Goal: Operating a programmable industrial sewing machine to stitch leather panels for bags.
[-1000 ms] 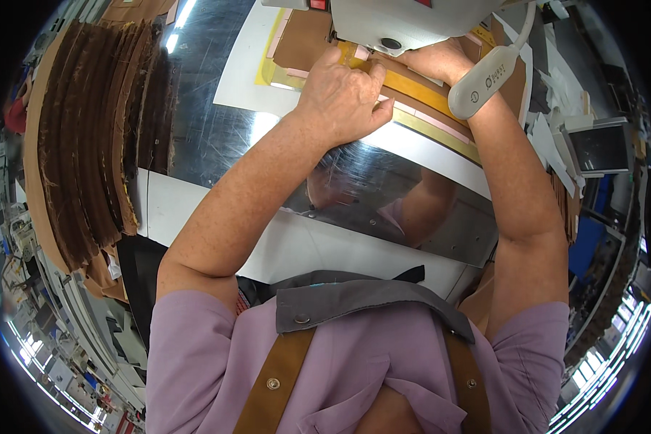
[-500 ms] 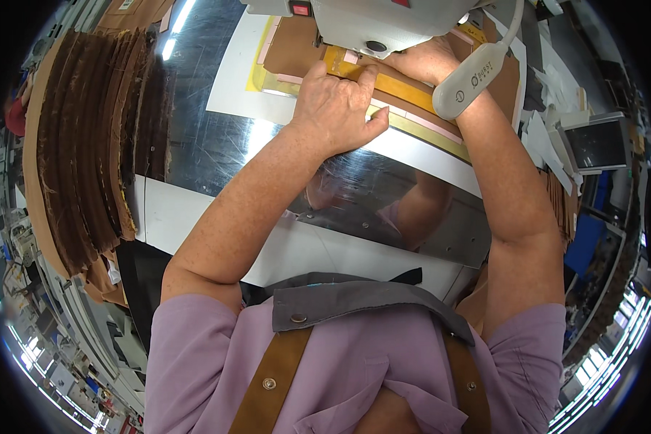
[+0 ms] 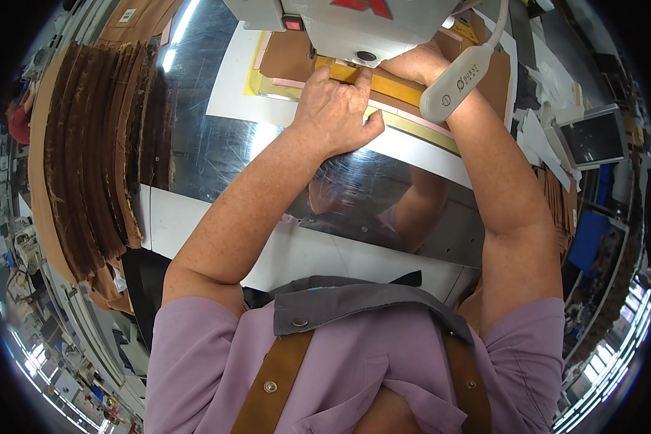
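My left hand [image 3: 332,112] lies palm down with its thumb held apart, its fingertips touching a yellow strip [image 3: 394,88]. That strip rests across a brown sheet [image 3: 285,56] on a pale yellow template [image 3: 419,130] edged with pink strips. Over them hangs the light grey head of a sewing machine [image 3: 383,32], close above my left fingertips. My right hand [image 3: 418,64] reaches in at the strip's far side, by the machine head. Its fingers are hidden under the head, and a pale lamp-like paddle [image 3: 455,83] covers part of the wrist.
A tall stack of brown, frayed-edged pieces [image 3: 87,159] stands at the left on the shiny metal table [image 3: 217,145]. White sheet material [image 3: 249,108] lies under the template. To the right are a small dark screen [image 3: 593,139], loose papers [image 3: 535,137] and more brown pieces [image 3: 557,199].
The whole view has tilted slightly, showing more of the machine head. Both hands stay at about the same places by the yellow strip.
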The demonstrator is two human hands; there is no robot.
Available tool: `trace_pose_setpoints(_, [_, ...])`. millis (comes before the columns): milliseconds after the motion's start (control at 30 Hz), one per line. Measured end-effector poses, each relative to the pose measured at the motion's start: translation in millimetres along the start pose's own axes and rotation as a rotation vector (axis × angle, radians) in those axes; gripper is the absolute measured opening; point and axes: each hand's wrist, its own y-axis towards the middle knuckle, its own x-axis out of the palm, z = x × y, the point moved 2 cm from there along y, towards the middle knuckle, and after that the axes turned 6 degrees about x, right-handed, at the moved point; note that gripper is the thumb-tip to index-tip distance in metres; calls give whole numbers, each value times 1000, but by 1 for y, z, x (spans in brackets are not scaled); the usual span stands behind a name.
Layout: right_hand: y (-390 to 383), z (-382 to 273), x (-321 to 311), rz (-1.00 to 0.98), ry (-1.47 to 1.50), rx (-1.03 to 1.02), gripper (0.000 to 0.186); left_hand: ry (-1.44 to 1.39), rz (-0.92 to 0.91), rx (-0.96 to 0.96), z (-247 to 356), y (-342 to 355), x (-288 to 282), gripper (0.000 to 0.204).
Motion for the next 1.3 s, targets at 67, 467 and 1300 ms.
trace_pose_setpoints(67, [-3, 6, 1, 80, -23, -38, 76, -25, -19, 0, 1, -2, 0, 71])
trace_pose_setpoints(467, [-14, 5, 1, 66, -38, -91, 85, -66, 46, 40, 11, -8, -6, 67])
trace_pose_setpoints(1300, [-87, -10, 23, 330, 195, -265, 46, 79, -64, 19, 41, -84, -36, 72])
